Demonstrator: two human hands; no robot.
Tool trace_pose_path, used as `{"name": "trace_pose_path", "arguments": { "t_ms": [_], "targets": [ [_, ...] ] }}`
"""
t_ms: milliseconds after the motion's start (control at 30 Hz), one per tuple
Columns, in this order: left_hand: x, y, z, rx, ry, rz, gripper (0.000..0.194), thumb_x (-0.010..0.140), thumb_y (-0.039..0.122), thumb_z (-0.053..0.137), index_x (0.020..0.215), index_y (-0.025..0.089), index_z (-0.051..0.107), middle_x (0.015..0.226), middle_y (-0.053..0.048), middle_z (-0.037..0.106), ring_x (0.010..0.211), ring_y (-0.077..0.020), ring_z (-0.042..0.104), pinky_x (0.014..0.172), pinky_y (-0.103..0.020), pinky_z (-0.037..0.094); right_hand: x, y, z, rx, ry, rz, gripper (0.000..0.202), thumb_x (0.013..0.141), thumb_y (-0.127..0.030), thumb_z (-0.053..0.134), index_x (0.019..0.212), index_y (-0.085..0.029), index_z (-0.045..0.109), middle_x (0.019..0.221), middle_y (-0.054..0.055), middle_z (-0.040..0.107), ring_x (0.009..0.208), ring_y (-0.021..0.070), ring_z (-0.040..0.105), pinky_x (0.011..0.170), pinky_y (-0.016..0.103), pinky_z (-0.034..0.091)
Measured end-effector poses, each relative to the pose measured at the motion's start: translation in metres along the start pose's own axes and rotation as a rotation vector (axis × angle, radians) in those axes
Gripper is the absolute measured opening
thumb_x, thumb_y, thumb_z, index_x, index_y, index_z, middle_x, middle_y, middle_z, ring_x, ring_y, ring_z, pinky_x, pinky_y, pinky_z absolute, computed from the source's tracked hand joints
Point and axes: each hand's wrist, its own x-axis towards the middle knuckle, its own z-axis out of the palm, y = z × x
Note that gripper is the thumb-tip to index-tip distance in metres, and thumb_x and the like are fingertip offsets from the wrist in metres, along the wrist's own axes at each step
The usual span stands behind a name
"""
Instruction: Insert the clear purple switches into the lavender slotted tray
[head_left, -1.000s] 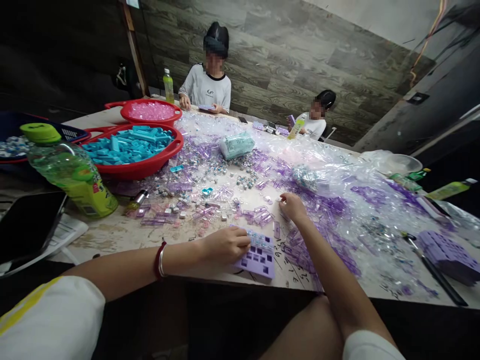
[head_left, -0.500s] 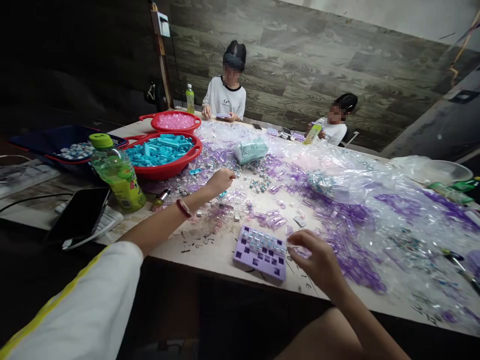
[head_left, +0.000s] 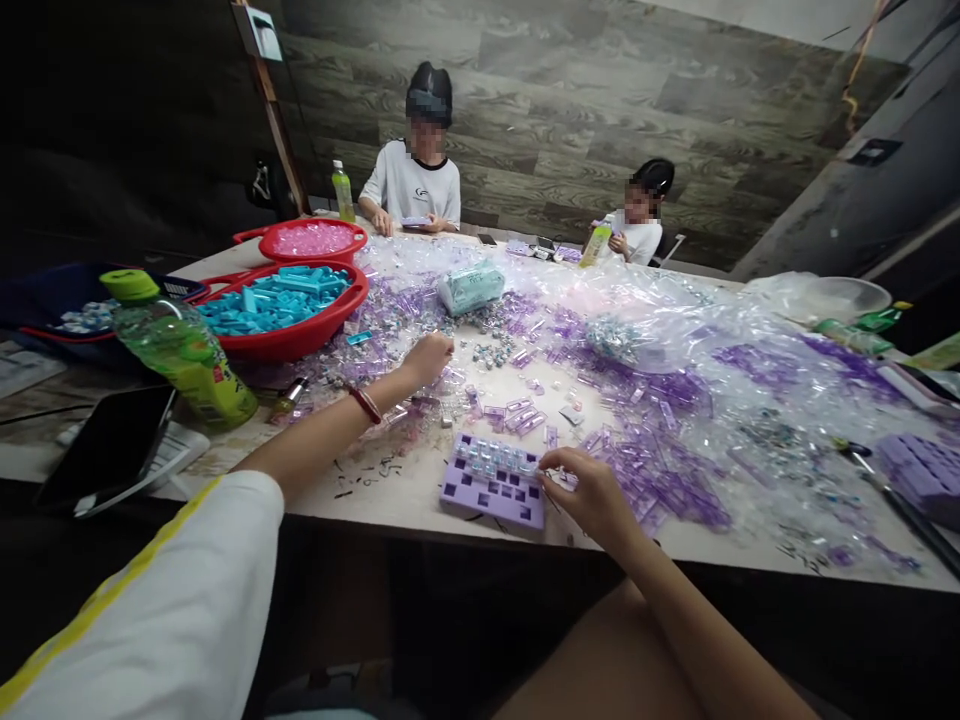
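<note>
My left hand (head_left: 429, 360) is over the loose small clear and silvery pieces in the middle of the table, its fingers curled closed. What they hold, if anything, is hidden. At the right edge of a purple grid tray (head_left: 491, 508), my right hand (head_left: 589, 490) has thumb and forefinger brought together in a pinch, and anything between them is too small to make out. The tray lies near the table's front edge. Small shiny clear pieces (head_left: 495, 460) sit in rows on its back part, and several square holes show in its front part.
Purple clear pieces (head_left: 660, 480) and plastic bags (head_left: 675, 330) spread over the right. A teal soft pack (head_left: 471, 288) lies behind my left hand. Left stand a red basin (head_left: 360, 290) of blue pieces, a green-capped bottle (head_left: 187, 350) and a phone (head_left: 112, 445). Two people sit opposite.
My view has swung, so the table appears further left. The right hand's thumb and forefinger have come closer together at the tray's edge. My left hand remains over the loose pieces.
</note>
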Motion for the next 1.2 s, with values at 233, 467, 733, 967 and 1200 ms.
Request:
{"name": "trace_pose_path", "arguments": {
  "t_ms": [233, 467, 733, 967, 1200],
  "targets": [
    [-0.083, 0.073, 0.002, -0.495, -0.179, 0.397, 0.012, 0.077, 0.012, 0.066, 0.088, 0.010, 0.069, 0.083, -0.005, 0.068, 0.072, -0.0112, 0.062, 0.067, -0.020, 0.050, -0.003, 0.000, 0.001, -0.040, 0.006, 0.004, 0.011, 0.080, -0.013, 0.060, 0.086, -0.021, 0.060, 0.087, 0.003, 0.065, 0.083, 0.0206, 0.062, 0.073, 0.034, 0.049],
    [-0.119, 0.088, 0.024, -0.351, -0.120, 0.499, 0.006, 0.079, 0.019, 0.068, 0.082, 0.016, 0.071, 0.086, -0.005, 0.067, 0.084, -0.0165, 0.059, 0.078, -0.028, 0.047, -0.007, -0.002, 0.002, -0.073, 0.007, 0.023, 0.010, 0.080, -0.013, 0.062, 0.087, -0.020, 0.059, 0.087, 0.003, 0.064, 0.082, 0.0198, 0.062, 0.072, 0.032, 0.048],
    [-0.123, 0.088, 0.030, -0.146, -0.060, 0.517, 0.012, 0.084, 0.025, 0.062, 0.082, 0.017, 0.071, 0.093, -0.004, 0.062, 0.087, -0.0180, 0.052, 0.078, -0.031, 0.045, -0.005, -0.005, 0.001, -0.096, -0.013, 0.024, 0.010, 0.081, -0.013, 0.060, 0.088, -0.021, 0.060, 0.086, 0.003, 0.065, 0.081, 0.0199, 0.062, 0.070, 0.032, 0.049],
    [-0.123, 0.085, 0.035, -0.118, 0.000, 0.509, 0.014, 0.084, 0.029, 0.062, 0.083, 0.019, 0.072, 0.092, -0.003, 0.064, 0.086, -0.0188, 0.052, 0.078, -0.033, 0.043, -0.004, -0.009, 0.002, -0.093, 0.019, 0.014, 0.010, 0.081, -0.014, 0.060, 0.089, -0.021, 0.061, 0.087, 0.003, 0.066, 0.082, 0.0204, 0.063, 0.069, 0.032, 0.049],
    [-0.122, 0.084, 0.037, -0.256, 0.010, 0.427, 0.010, 0.081, 0.029, 0.066, 0.079, 0.022, 0.073, 0.088, 0.000, 0.066, 0.083, -0.0165, 0.052, 0.079, -0.032, 0.042, -0.003, -0.010, 0.005, -0.090, 0.015, 0.008, 0.009, 0.082, -0.015, 0.059, 0.088, -0.021, 0.062, 0.088, 0.004, 0.066, 0.082, 0.0207, 0.062, 0.071, 0.032, 0.049]
  ]
}}
